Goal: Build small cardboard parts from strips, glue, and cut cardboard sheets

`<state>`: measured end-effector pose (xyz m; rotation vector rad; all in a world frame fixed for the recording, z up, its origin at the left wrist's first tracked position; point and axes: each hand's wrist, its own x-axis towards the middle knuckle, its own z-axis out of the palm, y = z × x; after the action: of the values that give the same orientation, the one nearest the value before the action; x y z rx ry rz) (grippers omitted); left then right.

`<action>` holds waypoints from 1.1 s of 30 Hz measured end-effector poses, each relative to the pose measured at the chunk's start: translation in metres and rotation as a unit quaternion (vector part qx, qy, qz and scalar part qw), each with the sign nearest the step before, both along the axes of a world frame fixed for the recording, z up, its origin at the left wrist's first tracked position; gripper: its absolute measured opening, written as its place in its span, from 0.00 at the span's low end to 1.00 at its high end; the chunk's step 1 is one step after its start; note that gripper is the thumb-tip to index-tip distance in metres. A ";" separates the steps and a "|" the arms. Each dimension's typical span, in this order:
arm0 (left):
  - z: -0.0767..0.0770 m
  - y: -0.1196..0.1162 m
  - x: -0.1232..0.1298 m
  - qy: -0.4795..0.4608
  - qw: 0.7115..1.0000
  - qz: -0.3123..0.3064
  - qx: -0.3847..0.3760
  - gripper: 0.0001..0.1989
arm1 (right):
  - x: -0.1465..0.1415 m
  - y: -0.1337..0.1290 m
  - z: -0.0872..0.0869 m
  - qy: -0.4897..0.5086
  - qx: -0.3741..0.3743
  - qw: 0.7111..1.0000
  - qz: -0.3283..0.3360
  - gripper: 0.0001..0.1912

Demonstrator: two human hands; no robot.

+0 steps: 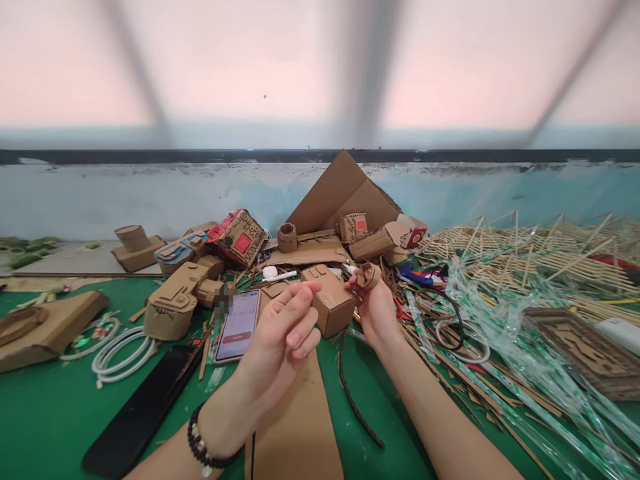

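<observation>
My left hand (287,327) is raised over a flat cardboard sheet (300,427), its thumb and forefinger pinched together. Whatever may be between those fingertips is too small to make out. To its right, my right hand (377,310) holds a small curled cardboard strip (369,275) in its fingers. A white tip (349,268) shows beside these fingers; I cannot tell whether the hand holds it. Just behind and between both hands stands a closed cardboard box (330,303). A phone (237,327) lies beside my left hand.
Cardboard models, among them a red-sided box (237,239), line the back near a folded cardboard piece (345,193). Stick frames (525,247) and clear green-marked plastic strips (500,360) crowd the right. A black tray-like piece (143,413) and coiled white tubing (123,353) lie left.
</observation>
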<state>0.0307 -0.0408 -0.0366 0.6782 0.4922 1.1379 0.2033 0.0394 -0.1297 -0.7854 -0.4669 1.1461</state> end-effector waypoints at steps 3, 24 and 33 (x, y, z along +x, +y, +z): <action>0.000 -0.002 0.001 0.015 1.000 0.003 0.020 0.14 | -0.001 0.000 0.000 -0.001 0.004 1.000 -0.001 0.14; 0.000 0.000 0.008 0.041 0.995 -0.032 0.088 0.16 | -0.001 -0.002 0.004 -0.009 -0.001 1.000 0.006 0.19; -0.009 0.002 0.013 0.074 0.991 -0.018 0.112 0.15 | -0.001 -0.002 0.008 -0.020 -0.003 1.000 0.006 0.21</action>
<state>0.0440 -0.0385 -0.0451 0.9683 0.4784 1.1237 0.2024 0.0370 -0.1221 -0.8131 -0.5023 1.1451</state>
